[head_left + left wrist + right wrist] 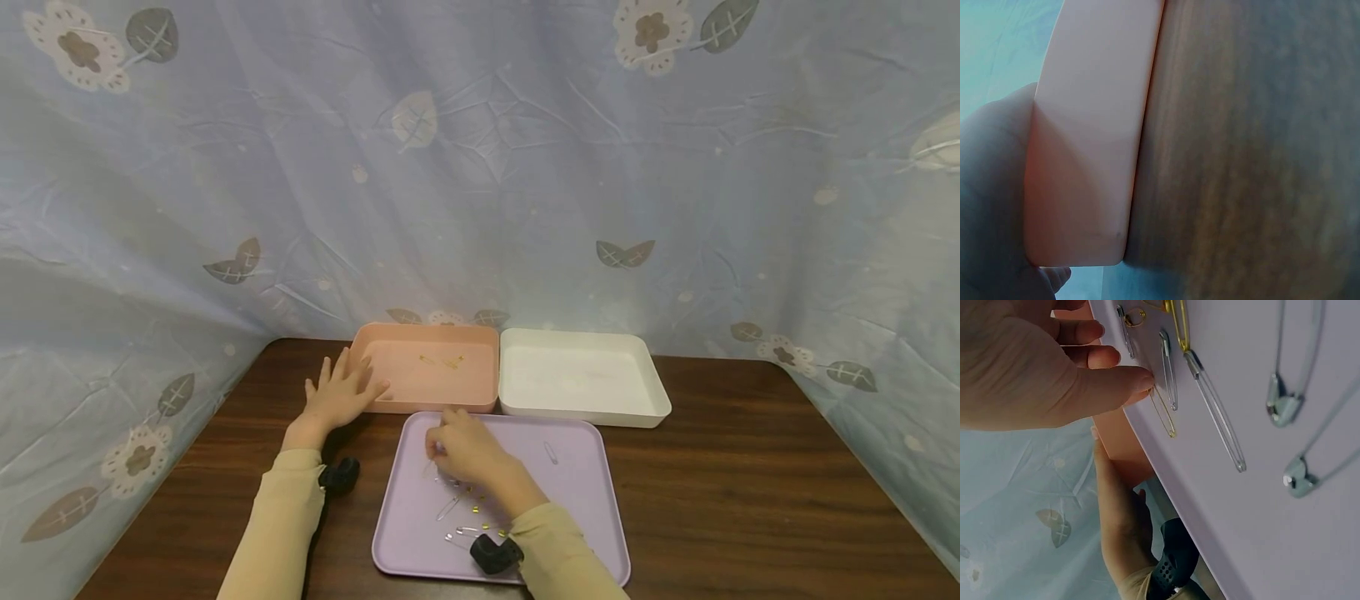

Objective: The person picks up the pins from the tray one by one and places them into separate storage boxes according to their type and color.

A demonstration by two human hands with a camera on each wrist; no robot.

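Observation:
My right hand [471, 452] is over the lavender tray [396, 537]. In the right wrist view its thumb and fingertips pinch one end of a small gold safety pin [1163, 414]. Around it on the tray lie silver safety pins [1217, 415] and gold ones [1180, 326], some large, some small. My left hand [337, 398], fingers spread, rests at the left side of the peach tray [390, 387]. A few gold safety pins [453, 362] lie inside that tray. The left wrist view shows the hand against the tray's outer wall [1094, 150].
A white tray [573, 383] stands right of the peach one, both behind the lavender tray. One silver safety pin [551, 452] lies apart at the lavender tray's right. Beneath is a dark wooden table [720, 500], with a patterned curtain [480, 192] behind.

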